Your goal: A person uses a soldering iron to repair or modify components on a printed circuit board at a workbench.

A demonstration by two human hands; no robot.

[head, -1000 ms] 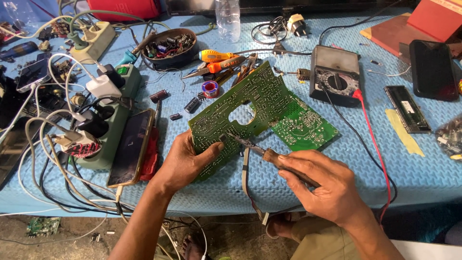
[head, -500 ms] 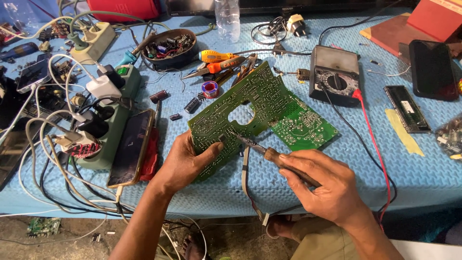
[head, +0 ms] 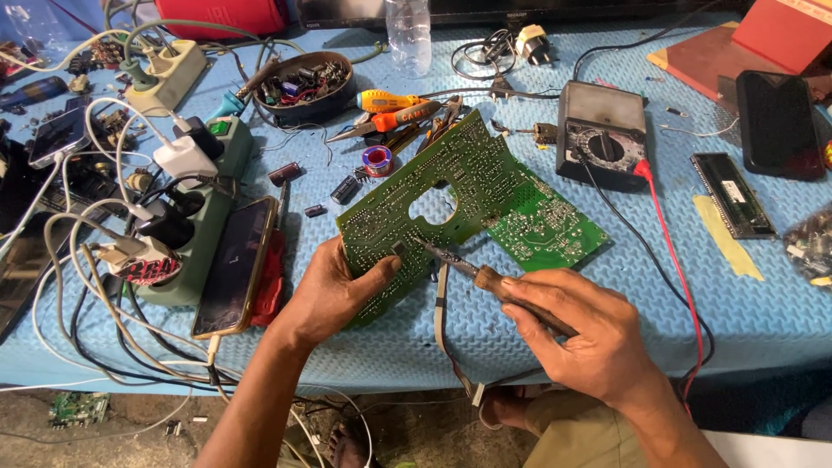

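With your left hand [head: 334,290] clamped on the green circuit board [head: 468,208] tilted on the blue tabletop [head: 745,303], keep your right hand [head: 589,334], pinching the soldering iron [head: 485,277], steady, tip on one joint.

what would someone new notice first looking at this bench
A large green circuit board lies mid-table, its near corner pinned by the left hand. The right hand holds a soldering iron with its tip on the board. A black meter sits behind.

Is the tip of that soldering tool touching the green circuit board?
Yes, the soldering iron in the right hand rests its tip on the circuit board.
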